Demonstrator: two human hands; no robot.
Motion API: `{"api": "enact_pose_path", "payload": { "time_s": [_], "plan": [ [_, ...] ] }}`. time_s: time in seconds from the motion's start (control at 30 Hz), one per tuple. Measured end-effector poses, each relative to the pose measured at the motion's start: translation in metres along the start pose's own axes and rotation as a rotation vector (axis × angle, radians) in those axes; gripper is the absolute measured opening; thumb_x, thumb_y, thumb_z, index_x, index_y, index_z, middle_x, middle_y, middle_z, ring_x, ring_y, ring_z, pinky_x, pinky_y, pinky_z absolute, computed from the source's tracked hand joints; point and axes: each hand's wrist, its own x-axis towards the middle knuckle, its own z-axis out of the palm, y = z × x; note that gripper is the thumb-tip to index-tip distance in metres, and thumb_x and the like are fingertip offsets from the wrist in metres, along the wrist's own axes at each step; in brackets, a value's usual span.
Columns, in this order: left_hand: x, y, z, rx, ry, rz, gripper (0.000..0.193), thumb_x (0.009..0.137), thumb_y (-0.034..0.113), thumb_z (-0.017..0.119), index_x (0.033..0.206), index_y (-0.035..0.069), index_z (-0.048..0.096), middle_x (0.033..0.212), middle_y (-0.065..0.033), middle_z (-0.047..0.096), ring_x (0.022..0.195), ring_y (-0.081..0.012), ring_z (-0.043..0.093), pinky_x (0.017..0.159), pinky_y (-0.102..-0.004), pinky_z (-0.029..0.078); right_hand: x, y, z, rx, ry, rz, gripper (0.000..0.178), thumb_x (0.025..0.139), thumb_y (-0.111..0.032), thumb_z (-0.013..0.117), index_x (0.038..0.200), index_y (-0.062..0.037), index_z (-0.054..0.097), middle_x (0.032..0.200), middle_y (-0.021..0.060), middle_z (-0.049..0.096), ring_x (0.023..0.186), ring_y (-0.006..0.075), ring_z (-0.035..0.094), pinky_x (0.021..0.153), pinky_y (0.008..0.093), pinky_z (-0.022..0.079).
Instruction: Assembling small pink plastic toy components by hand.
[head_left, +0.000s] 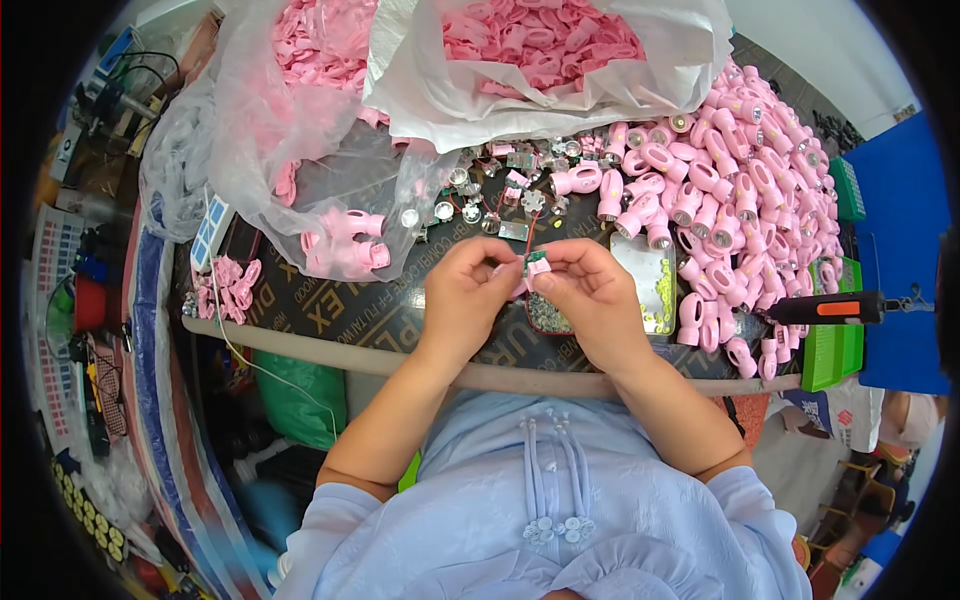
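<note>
Close together above the near middle of the table, my left hand (470, 290) and my right hand (588, 292) are both closed in a pinch. Between the right fingertips is a small green circuit board (538, 264) with a pink and white piece on it. A red wire (529, 238) runs up from the board toward a small clear lamp part (534, 202). Under my left fingertips a bit of a pink plastic part (519, 288) shows; the fingers hide most of it. Below my hands lies a dark-rimmed tray (548, 318) of tiny parts.
Pink flashlight bodies (740, 190) are heaped at the right. Behind stand a white sack (420, 110) and a clear plastic bag (250, 150) of pink parts. Loose lamp parts (470, 190) lie centrally. Right of my hand are a plate with yellow-green pieces (650, 285) and an orange-black tool (825, 308).
</note>
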Motion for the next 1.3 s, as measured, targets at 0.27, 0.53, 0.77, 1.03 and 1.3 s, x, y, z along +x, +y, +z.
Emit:
{"api": "enact_pose_path", "payload": {
  "time_s": [0.27,0.53,0.77,1.03,1.3],
  "plan": [
    [-0.014,0.015,0.002,-0.440,-0.264,-0.153,0.033,0.094,-0.001,0.059,0.127,-0.001,0.055,0.115,-0.0107,0.065,0.098,-0.0143,0.065,0.084,-0.0274,0.053,0.002,-0.004,-0.005,-0.123,0.071,0.006,0.023,0.092,0.000,0.066,0.114,0.0048,0.058,0.104,0.0109,0.068,0.097,0.0149,0.068,0.085,0.0264,0.056],
    [-0.011,0.003,-0.012,-0.260,-0.307,-0.022,0.039,0.100,0.009,0.057,0.136,-0.001,0.049,0.116,-0.0107,0.065,0.102,-0.0161,0.064,0.086,-0.0296,0.054,0.014,-0.023,-0.015,-0.211,-0.003,0.099,0.028,0.090,-0.001,0.069,0.116,0.0067,0.061,0.101,0.0108,0.070,0.091,0.0133,0.068,0.080,0.0252,0.056],
    [-0.012,0.001,-0.015,-0.469,-0.366,-0.141,0.038,0.101,0.011,0.056,0.136,-0.002,0.049,0.110,-0.0089,0.066,0.092,-0.0140,0.063,0.083,-0.0274,0.053,0.017,-0.040,-0.013,-0.621,-0.157,0.100,0.023,0.086,0.002,0.072,0.108,0.0051,0.069,0.095,0.0076,0.071,0.088,0.0130,0.068,0.079,0.0256,0.056],
    [-0.012,0.000,-0.014,-0.510,-0.398,-0.227,0.038,0.101,0.012,0.056,0.136,-0.002,0.049,0.111,-0.0099,0.066,0.093,-0.0149,0.063,0.085,-0.0281,0.053,0.021,-0.054,-0.012,-0.887,-0.263,-0.035,0.024,0.081,-0.007,0.074,0.104,-0.0026,0.074,0.089,0.0186,0.071,0.079,0.0291,0.070,0.070,0.0354,0.054],
    [-0.015,-0.001,-0.009,-0.553,-0.360,-0.197,0.036,0.102,0.015,0.056,0.134,-0.001,0.050,0.114,-0.0109,0.066,0.097,-0.0167,0.064,0.090,-0.0309,0.053,0.023,-0.053,-0.010,-1.016,-0.328,-0.266,0.025,0.080,-0.006,0.072,0.104,-0.0039,0.074,0.080,0.0166,0.068,0.075,0.0322,0.066,0.069,0.0392,0.053]
  ]
}}
